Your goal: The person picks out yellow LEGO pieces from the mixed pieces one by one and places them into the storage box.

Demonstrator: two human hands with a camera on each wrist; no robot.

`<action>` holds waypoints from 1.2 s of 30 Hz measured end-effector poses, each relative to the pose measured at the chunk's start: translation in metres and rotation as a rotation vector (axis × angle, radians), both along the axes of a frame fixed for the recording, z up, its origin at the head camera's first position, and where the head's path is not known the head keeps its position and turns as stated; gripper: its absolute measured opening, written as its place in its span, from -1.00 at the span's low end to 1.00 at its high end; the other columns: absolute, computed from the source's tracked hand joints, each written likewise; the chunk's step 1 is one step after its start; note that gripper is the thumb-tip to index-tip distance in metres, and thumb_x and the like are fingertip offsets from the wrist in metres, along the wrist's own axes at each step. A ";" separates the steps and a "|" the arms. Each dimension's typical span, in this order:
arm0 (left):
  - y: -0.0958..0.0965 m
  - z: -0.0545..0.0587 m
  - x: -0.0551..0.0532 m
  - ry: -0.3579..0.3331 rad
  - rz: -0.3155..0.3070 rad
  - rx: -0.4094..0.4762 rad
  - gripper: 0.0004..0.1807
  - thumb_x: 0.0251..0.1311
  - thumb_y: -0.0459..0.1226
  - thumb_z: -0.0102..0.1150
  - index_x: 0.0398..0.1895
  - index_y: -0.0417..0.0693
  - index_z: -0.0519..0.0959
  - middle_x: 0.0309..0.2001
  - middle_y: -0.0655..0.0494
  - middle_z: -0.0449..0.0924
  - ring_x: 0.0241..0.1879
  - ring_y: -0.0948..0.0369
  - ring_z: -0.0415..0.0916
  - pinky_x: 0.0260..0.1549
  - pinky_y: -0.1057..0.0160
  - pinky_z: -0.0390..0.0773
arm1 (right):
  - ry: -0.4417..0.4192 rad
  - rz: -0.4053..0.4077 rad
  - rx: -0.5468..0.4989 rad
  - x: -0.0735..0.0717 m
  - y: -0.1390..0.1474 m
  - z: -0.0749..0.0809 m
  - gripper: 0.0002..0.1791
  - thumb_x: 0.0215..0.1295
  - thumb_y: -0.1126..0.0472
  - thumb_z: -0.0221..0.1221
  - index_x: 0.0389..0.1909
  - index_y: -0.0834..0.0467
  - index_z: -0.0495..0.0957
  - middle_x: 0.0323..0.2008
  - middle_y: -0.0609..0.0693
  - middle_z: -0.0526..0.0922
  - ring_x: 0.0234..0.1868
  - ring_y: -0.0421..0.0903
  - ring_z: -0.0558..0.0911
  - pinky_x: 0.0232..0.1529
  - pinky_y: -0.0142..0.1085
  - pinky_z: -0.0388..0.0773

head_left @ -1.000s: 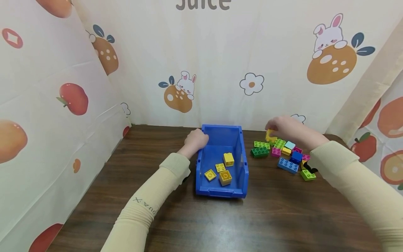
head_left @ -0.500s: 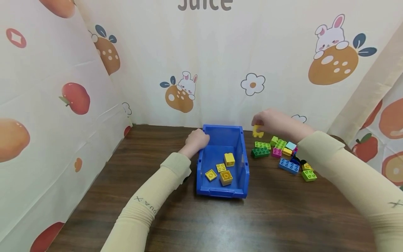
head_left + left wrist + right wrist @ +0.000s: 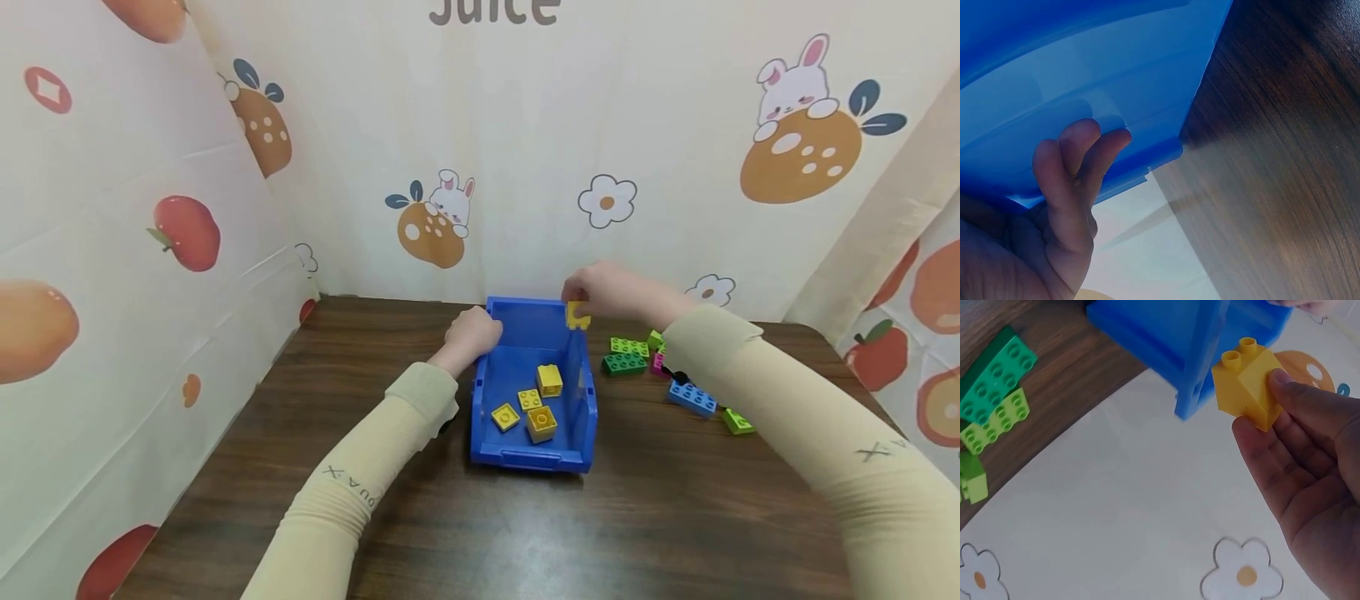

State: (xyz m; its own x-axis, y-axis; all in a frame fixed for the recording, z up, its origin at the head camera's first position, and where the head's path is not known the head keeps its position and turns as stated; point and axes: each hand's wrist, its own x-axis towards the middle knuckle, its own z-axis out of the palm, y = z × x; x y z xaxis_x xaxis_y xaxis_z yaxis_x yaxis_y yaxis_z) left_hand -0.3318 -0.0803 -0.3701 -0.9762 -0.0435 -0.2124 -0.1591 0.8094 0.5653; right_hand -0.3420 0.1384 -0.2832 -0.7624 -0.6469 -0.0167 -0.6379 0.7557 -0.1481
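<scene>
A blue storage bin (image 3: 517,358) stands on the dark wooden table with several yellow toy blocks in it, among them a block (image 3: 549,380) and an upturned block (image 3: 542,423). My left hand (image 3: 472,333) grips the bin's left side near the back corner. In the left wrist view, bent fingers (image 3: 1063,194) lie along the bin's outer wall, and the thumb is hidden. Between thumb and fingers, my right hand (image 3: 611,292) pinches a yellow building block (image 3: 1250,381) with a sloped face and two studs. That block is raised by the bin's back right corner.
Right of the bin lie more building blocks: a dark green one (image 3: 625,363), a lime one (image 3: 628,346) and a blue one (image 3: 692,398). The right sleeve (image 3: 712,342) covers others. A printed curtain (image 3: 525,167) hangs behind the table (image 3: 375,350).
My right hand has carried the yellow block left, from above the loose blocks to the bin's back right corner. The left hand stays on the bin.
</scene>
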 end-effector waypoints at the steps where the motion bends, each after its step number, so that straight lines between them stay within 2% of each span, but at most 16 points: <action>1: 0.000 -0.001 0.000 0.001 0.001 -0.002 -0.62 0.30 -0.17 -0.17 -0.70 -0.03 0.25 -0.77 0.13 0.16 -0.79 0.22 0.26 -0.78 0.32 0.28 | -0.009 0.000 0.002 -0.001 -0.004 -0.001 -0.83 0.14 0.32 0.28 -0.22 0.15 0.64 -0.30 0.00 0.67 -0.30 -0.09 0.59 -0.17 -0.20 0.59; 11: 0.001 -0.001 -0.002 -0.014 0.008 -0.013 -0.64 0.31 -0.16 -0.16 -0.67 -0.04 0.28 -0.75 0.11 0.18 -0.77 0.20 0.31 -0.77 0.32 0.29 | -0.059 0.049 0.061 -0.009 -0.033 -0.020 -0.79 0.14 0.29 0.29 -0.17 0.17 0.64 -0.27 0.00 0.66 -0.27 -0.09 0.58 -0.14 -0.22 0.58; 18: 0.000 0.000 -0.002 -0.030 0.017 0.006 -0.66 0.31 -0.15 -0.14 -0.63 -0.07 0.33 -0.74 0.10 0.21 -0.76 0.19 0.36 -0.77 0.32 0.31 | -0.105 0.062 0.061 -0.013 -0.044 -0.035 -0.75 0.16 0.29 0.28 -0.11 0.19 0.63 -0.20 0.03 0.67 -0.21 -0.08 0.60 -0.11 -0.20 0.58; 25: 0.000 0.001 -0.001 -0.029 0.010 0.013 -0.65 0.31 -0.15 -0.14 -0.65 -0.06 0.31 -0.76 0.12 0.20 -0.79 0.21 0.30 -0.79 0.33 0.28 | -0.080 0.100 0.055 -0.019 -0.049 -0.053 -0.76 0.16 0.30 0.27 -0.13 0.22 0.63 -0.21 0.05 0.68 -0.23 -0.08 0.62 -0.13 -0.21 0.59; 31: 0.000 0.001 -0.001 -0.029 0.006 0.008 -0.63 0.33 -0.14 -0.14 -0.66 -0.05 0.30 -0.76 0.12 0.19 -0.80 0.22 0.30 -0.79 0.34 0.27 | -0.084 0.134 0.027 -0.018 -0.051 -0.065 -0.77 0.16 0.34 0.26 -0.14 0.25 0.62 -0.25 0.06 0.67 -0.25 -0.08 0.62 -0.11 -0.19 0.57; 36: -0.001 0.000 -0.002 -0.025 0.006 0.011 -0.63 0.33 -0.14 -0.13 -0.65 -0.07 0.32 -0.76 0.12 0.19 -0.79 0.21 0.32 -0.80 0.34 0.27 | -0.127 0.137 0.019 -0.013 -0.054 -0.071 -0.75 0.16 0.34 0.26 -0.11 0.24 0.62 -0.23 0.05 0.67 -0.24 -0.09 0.62 -0.07 -0.19 0.57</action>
